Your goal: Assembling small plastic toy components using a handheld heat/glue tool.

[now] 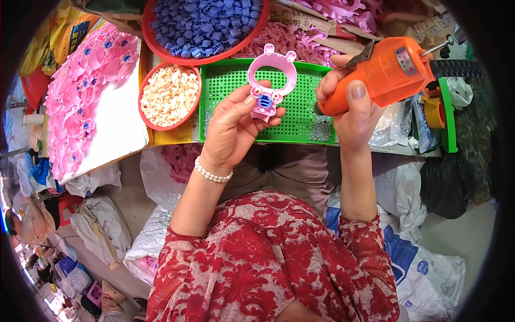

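My left hand (229, 124) is closed on a pink plastic part (291, 79), a ring with two small ears above a small body. A blue piece (265, 101) sits in the body of that part, which is held up over a green perforated tray (222, 80). Wrapped in my right hand (355, 115) is an orange electric screwdriver (383, 78). Its tip points down and left, above the tray's right end and apart from the pink part. Small metal screws (322, 130) lie in the tray's near right corner.
Left of the tray stand a red basket of blue pieces (206, 29) and a smaller one of cream pieces (169, 96). Farther left, pink assemblies (86, 91) cover part of a white board (120, 129). Loose pink parts (279, 38) lie behind the tray. A black coiled cord (456, 68) runs at the right.
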### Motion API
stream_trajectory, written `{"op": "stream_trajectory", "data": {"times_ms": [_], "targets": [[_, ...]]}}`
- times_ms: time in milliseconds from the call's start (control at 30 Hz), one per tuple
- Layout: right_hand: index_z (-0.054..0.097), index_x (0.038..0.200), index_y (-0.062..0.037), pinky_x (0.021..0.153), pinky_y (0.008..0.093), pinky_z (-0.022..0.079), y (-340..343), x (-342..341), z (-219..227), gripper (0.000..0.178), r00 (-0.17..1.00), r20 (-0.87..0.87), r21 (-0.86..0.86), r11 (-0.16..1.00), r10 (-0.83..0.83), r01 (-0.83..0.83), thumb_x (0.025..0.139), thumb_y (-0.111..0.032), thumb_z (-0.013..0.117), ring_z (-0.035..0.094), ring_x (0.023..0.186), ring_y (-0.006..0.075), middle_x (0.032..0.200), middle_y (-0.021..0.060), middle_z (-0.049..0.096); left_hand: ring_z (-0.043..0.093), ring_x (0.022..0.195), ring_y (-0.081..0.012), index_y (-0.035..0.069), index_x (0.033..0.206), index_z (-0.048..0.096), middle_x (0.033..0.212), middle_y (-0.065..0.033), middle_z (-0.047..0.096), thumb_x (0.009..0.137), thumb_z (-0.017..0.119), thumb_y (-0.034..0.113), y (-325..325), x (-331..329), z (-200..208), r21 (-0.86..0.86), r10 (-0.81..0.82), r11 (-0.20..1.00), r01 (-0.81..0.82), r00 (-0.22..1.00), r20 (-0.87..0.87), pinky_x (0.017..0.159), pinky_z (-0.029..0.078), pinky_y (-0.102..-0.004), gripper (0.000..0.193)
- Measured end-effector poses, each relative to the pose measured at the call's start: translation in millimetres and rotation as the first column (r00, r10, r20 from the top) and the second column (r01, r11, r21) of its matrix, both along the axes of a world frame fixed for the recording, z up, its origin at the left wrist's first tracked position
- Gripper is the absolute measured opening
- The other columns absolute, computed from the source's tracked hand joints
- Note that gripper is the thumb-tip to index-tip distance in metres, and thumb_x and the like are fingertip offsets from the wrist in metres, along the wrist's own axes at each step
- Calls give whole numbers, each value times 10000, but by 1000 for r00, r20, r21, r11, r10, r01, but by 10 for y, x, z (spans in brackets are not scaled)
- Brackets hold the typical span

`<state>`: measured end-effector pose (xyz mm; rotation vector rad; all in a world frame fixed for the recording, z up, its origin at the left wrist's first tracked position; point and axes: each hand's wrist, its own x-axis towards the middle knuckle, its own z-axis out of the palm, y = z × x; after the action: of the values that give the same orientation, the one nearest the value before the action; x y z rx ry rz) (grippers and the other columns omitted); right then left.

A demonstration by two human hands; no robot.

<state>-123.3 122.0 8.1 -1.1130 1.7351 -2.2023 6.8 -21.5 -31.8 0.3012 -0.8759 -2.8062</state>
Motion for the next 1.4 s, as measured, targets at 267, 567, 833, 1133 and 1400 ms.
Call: {"op": "stream_trajectory", "data": {"times_ms": [267, 567, 833, 1133, 1400], "targets": [[468, 1104, 59, 534, 281, 426, -9, -6, -8, 493, 1000, -7, 17, 1000, -15, 15, 870, -366, 554, 506, 599, 162, 718, 86, 533, 642, 902, -247, -39, 1244, 465, 1035, -141, 621, 927, 487, 120, 4, -17, -39, 11, -6, 1000, 6, 1000, -10, 778, 537, -330, 356], [474, 1095, 62, 545, 280, 427, -87, 8, -22, 488, 1000, -12, 31, 999, -25, 26, 872, -366, 549, 511, 591, 164, 720, 89, 538, 643, 900, -235, -33, 1230, 482, 1026, -131, 623, 920, 501, 100, -44, -4, -55, 2, 6, 1000, -6, 1000, -9, 768, 539, -321, 338], [393, 1216, 62, 676, 289, 453, -2, 12, 171, 519, 998, 69, 175, 984, 1, -13, 865, -292, 537, 550, 707, 157, 805, 93, 567, 628, 926, -240, -27, 1271, 417, 1062, -142, 595, 921, 500, 143, -6, -32, -5, -27, 4, 1000, -3, 1000, 31, 788, 527, -333, 398], [450, 1188, 7, 822, 263, 482, 12, 88, 365, 486, 996, 24, -16, 996, -90, 91, 776, -35, 705, 593, 932, 122, 1007, 83, 609, 632, 930, -268, -16, 1256, 429, 1130, -194, 574, 941, 455, 166, -70, 101, 172, -66, 79, 994, -82, 996, -45, 747, 550, -338, 365], [453, 1110, -14, 772, 233, 439, 34, 115, 435, 379, 998, 43, -71, 996, -56, 59, 802, -38, 674, 511, 868, 70, 965, 22, 535, 628, 802, -243, 13, 1244, 452, 1160, -262, 553, 948, 347, 201, -68, 191, 165, -11, 38, 999, -39, 998, -44, 640, 527, -301, 367]]}}
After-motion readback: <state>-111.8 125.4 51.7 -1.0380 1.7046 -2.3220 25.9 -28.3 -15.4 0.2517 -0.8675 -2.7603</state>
